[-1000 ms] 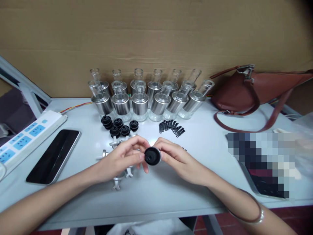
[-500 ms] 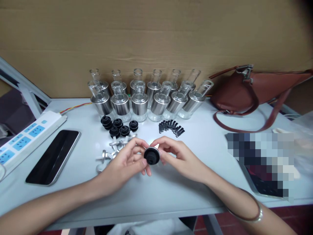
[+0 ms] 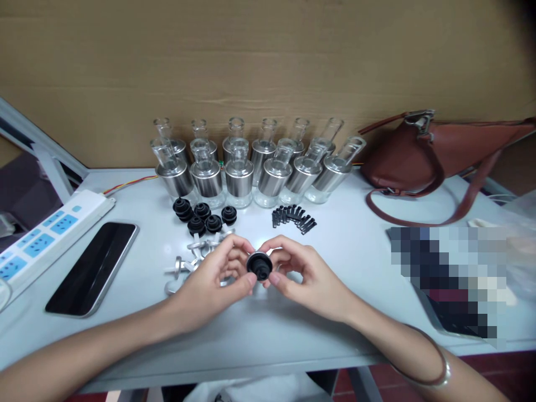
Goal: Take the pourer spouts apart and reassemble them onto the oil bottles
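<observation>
A black ribbed bottle stopper (image 3: pixel 260 267) with a silver metal rim is held between my two hands above the table, its black end facing me. My left hand (image 3: pixel 220 274) pinches its left side with thumb and fingertips. From the right, my right hand (image 3: pixel 312 283) grips the other side, thumb low and forefinger at the top rim. Just left of my left hand lie several silver metal pourer pieces (image 3: pixel 179 267), partly hidden behind it. Beyond them, several loose black ribbed stoppers (image 3: pixel 196 225) are grouped. Small black flip pieces (image 3: pixel 307 224) lie past my right hand.
Two rows of glass bottles with metal sleeves (image 3: pixel 239 177) stand at the back against a cardboard wall (image 3: pixel 268 67). At left are a power strip (image 3: pixel 37 245) and a phone (image 3: pixel 92 269). A brown bag (image 3: pixel 402 156) and a partly blurred-out dark device (image 3: pixel 444 312) lie at right.
My right thumb has come round onto the near lower right side of the stopper. The stopper has tilted slightly between my hands; the other things have stayed put.
</observation>
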### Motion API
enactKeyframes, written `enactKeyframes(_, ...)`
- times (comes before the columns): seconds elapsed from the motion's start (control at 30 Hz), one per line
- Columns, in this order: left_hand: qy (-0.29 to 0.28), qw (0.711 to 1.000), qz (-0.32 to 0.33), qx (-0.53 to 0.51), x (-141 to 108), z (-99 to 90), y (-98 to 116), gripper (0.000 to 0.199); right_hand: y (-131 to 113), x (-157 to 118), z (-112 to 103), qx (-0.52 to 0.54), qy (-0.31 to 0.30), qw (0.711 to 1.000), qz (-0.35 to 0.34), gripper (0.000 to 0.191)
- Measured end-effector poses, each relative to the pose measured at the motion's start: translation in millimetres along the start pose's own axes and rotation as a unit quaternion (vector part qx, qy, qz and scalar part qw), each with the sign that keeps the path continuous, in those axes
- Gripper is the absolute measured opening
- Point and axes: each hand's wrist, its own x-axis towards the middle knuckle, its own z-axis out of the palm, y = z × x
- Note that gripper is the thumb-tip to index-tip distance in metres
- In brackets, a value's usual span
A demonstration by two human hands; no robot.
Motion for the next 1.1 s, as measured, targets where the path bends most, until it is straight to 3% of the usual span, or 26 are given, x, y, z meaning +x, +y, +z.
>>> enactKeyframes(0.3,-0.005,0.997,0.011,0.076,-1.9,0.3,1.6,0.020,-1.3,-0.6,2.1,0.023,-0.008,1.000,-0.019,0.020)
enactKeyframes(0.67,-0.002,0.973,0.080,0.217,-7.8,2.7,5.9,0.017,-2.5,-5.4,7.4,0.022,-0.031,0.999,0.000,0.024)
enactKeyframes(1.1,-0.017,0.965,0.032,0.261,-8.6,6.3,4.9,0.023,-1.3,-3.6,8.4,0.013,-0.053,0.998,0.002,0.027)
